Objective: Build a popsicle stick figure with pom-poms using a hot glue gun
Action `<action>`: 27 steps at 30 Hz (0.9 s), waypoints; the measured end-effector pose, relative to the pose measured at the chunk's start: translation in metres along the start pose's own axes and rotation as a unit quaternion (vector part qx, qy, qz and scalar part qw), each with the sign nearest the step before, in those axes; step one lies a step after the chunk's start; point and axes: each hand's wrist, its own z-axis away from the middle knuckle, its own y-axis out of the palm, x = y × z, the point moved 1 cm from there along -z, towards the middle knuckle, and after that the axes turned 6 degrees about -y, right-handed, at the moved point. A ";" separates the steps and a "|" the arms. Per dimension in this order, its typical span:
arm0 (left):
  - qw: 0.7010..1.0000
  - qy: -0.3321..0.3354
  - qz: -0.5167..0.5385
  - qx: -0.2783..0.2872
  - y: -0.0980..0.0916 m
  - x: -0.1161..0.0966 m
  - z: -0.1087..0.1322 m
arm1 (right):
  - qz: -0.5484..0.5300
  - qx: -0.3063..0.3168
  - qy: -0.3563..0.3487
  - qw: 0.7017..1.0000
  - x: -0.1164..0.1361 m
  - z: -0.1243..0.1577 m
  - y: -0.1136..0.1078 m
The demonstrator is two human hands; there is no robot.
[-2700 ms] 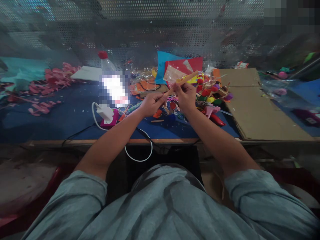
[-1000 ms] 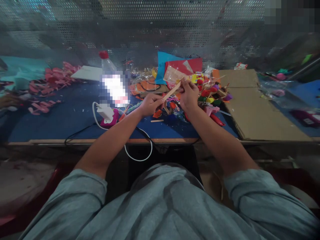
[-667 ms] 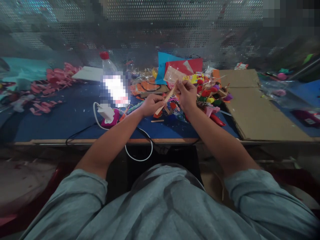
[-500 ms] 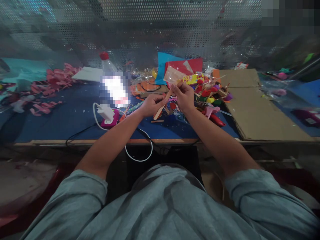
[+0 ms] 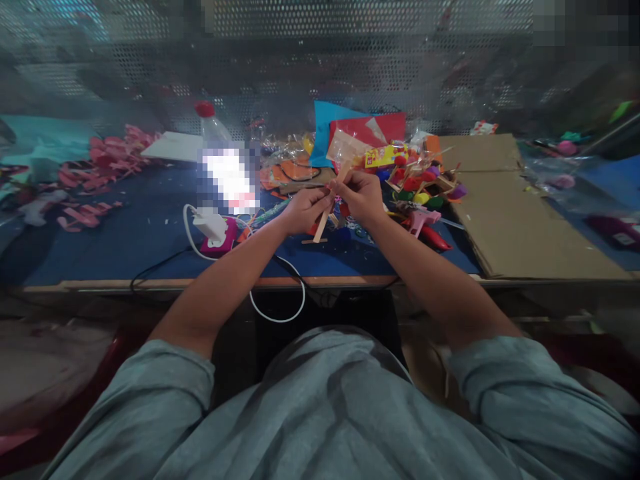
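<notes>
Between both hands is a flat wooden craft stick, tilted, its lower end sticking out below the fingers and its upper end above them. My left hand pinches it from the left near its middle. From the right, my right hand closes thumb and fingers on it at the same spot, the fingertips of both hands meeting. A short wooden stick lies on the blue table just below. Small loose craft bits under the hands are partly hidden.
A pink glue gun and a pile of coloured pompoms lie to the right, beside flattened cardboard. To the left stand a white plug with a looping cable and a red-capped bottle. Pink cut-outs lie farther left.
My right hand has moved slightly down and left along the stick, meeting the left fingertips. The stick's upper end now shows above the fingers.
</notes>
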 end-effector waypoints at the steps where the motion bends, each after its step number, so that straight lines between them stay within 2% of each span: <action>1: 1.000 0.009 -0.012 -0.002 0.000 -0.001 0.000 | 0.004 0.003 0.000 1.000 0.000 0.000 0.000; 6: 0.999 0.014 -0.044 0.010 0.000 -0.004 0.000 | 0.007 0.008 -0.004 1.000 0.001 0.002 0.003; 11: 0.999 0.011 -0.037 0.033 -0.001 -0.007 0.001 | -0.019 -0.013 -0.017 1.000 0.004 0.001 0.002; 18: 1.000 -0.002 -0.004 0.021 0.001 -0.008 0.000 | -0.029 -0.028 -0.017 0.999 0.003 0.000 0.001; 22: 0.997 -0.013 0.072 -0.029 0.001 -0.002 -0.004 | -0.027 -0.040 -0.014 0.999 -0.005 -0.002 0.000; 27: 0.963 -0.076 0.203 -0.159 -0.006 0.010 -0.013 | -0.016 -0.062 -0.009 0.998 -0.013 -0.011 -0.006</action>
